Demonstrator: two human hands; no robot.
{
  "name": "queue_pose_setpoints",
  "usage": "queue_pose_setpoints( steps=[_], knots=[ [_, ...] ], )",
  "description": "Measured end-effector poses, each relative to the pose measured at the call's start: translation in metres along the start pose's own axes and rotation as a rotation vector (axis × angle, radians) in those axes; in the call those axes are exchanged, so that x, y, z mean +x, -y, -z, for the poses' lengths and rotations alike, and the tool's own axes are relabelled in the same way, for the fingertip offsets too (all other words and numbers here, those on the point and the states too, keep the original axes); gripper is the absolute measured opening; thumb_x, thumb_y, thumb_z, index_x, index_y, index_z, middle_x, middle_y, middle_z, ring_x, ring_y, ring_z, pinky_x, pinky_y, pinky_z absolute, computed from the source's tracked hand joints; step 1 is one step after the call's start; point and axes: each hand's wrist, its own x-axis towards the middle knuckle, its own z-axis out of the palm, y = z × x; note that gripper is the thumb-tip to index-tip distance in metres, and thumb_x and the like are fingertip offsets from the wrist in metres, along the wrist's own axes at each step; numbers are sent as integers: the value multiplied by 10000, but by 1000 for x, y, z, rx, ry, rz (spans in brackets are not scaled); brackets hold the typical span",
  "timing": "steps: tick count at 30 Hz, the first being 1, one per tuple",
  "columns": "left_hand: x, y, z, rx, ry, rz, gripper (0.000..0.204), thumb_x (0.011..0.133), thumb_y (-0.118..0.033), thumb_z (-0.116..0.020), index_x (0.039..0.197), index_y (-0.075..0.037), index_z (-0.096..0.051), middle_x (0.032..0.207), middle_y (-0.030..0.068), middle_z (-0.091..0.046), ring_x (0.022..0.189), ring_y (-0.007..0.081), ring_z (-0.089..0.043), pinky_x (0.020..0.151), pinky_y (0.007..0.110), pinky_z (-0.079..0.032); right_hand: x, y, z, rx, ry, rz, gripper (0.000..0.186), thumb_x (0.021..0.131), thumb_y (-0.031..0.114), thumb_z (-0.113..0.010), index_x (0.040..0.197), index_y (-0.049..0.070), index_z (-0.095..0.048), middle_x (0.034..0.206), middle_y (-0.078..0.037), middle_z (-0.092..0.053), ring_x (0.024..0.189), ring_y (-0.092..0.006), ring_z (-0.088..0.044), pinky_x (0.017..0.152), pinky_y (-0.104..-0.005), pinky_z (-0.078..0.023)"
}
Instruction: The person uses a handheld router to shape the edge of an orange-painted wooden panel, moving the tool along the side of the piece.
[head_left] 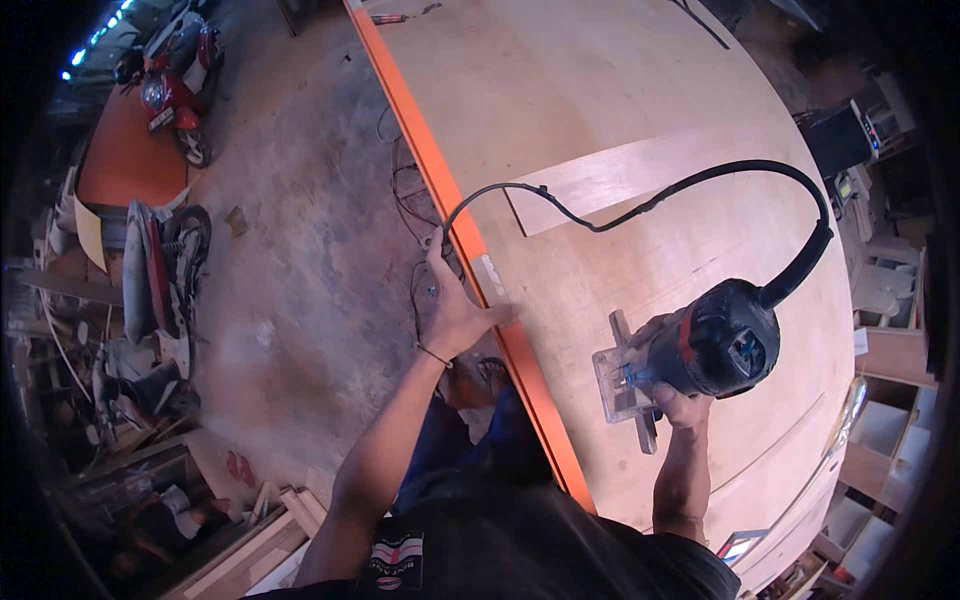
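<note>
My left hand (457, 313) is at the orange edge strip (540, 420) along the board's side, its thumb stretched across the strip and fingers apart, with fingertips beside a black cord (545, 192). I cannot tell whether they touch the cord. My right hand (683, 402) grips a black handheld router (715, 335) with a red band and a clear base (613, 387), over the large pale wooden board (590, 90). The cord arches from the router's top toward my left hand. A lighter wooden piece (600, 175) lies on the board.
A red scooter (170, 95) and another two-wheeler (150, 290) stand left on the grey floor (280, 250). Loose wood (300, 515) lies lower left. Cords hang beside the board's edge. A small red tool (388, 18) lies at the far end; wooden boxes (880, 430) are right.
</note>
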Motion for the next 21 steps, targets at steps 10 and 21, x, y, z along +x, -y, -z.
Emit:
queue_pose_setpoints(
  steps=[10, 21],
  knots=[
    [26, 20, -1, -472, -228, 207, 851, 780, -181, -850, 1444, 24, -359, 1336, 154, -532, 1245, 238, -532, 1068, 384, -429, -15, -19, 16, 83, -43, -49, 611, 679, 290, -782, 1184, 31, -554, 1046, -82, -589, 947, -215, -587, 827, -375, -501],
    [23, 31, 11, -347, -123, 87, 617, 917, -105, -724, 1440, 24, -424, 1253, 93, -602, 1089, 148, -625, 902, 288, -529, 7, -15, -5, 236, -21, 105, 848, 755, 416, -882, 1355, 26, -427, 1093, -143, -594, 1008, -273, -618, 864, -429, -534]
  ],
)
